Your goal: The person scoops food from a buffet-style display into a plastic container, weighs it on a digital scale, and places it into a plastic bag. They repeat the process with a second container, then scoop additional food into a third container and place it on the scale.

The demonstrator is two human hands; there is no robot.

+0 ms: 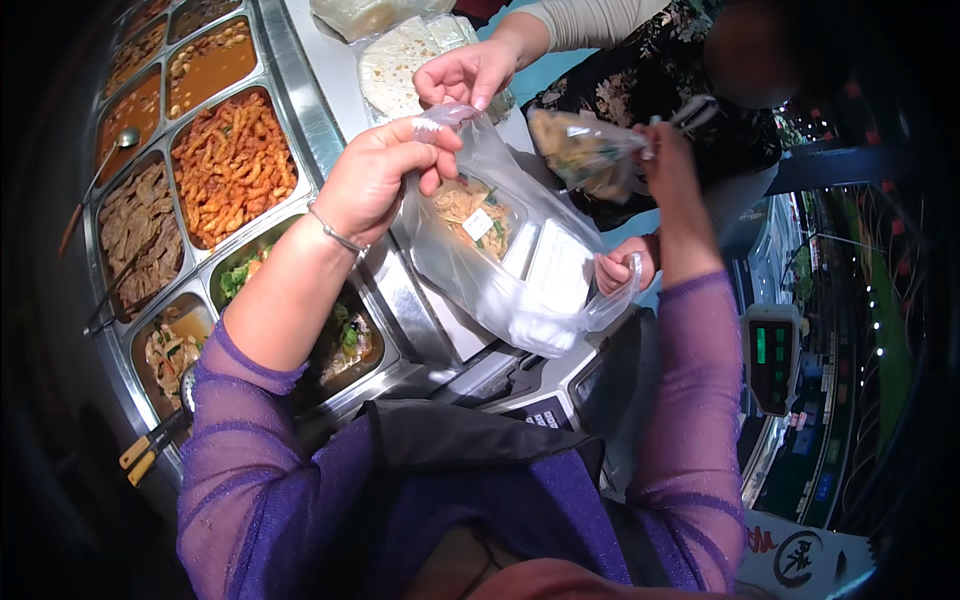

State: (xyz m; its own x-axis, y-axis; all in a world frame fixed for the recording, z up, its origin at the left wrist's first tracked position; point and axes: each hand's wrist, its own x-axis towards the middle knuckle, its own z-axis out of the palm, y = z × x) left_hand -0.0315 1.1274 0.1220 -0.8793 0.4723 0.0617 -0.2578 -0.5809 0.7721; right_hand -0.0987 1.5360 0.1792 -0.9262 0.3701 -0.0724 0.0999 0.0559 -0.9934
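My left hand (397, 169) pinches the upper rim of a clear plastic carrier bag (457, 262). Inside the bag lie a container of noodle-like food (476, 217) with a small white label on it and a white lidded box (559, 262). To the right, my right hand (660, 150) grips the gathered neck of a small clear bag of food (585, 150), which hangs beside the carrier bag's far side. Another person's hand (480, 71) holds the carrier bag's rim next to my left fingers, and that person's other hand (626, 262) holds a handle at its right end.
Steel trays of cooked dishes (232, 172) line the left, with a ladle (127, 137) and yellow-handled utensils (142, 454). Wrapped flatbreads (397, 64) lie on the counter above. A scale keypad (544, 418) is near my body; a lit display (771, 360) stands at right.
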